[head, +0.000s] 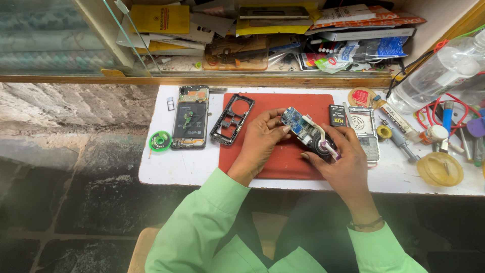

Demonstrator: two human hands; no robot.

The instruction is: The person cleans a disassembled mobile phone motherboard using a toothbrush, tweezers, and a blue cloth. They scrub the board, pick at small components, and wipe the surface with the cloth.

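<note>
The left hand (pixel 260 139) grasps a bare blue circuit board (pixel 296 123); the right hand (pixel 339 159) grips a white brush (pixel 323 141) on it. The phone frame (pixel 231 119) lies unassembled on the tabletop (pixel 192 167).

Small blue circuit board (pixel 294 121) with tiny parts on its face, tilted, held above the red mat, joined to a round black speaker (pixel 320 144) at its lower right end, white and pink brush (pixel 323 141) lying across both, bristles on the board
</note>
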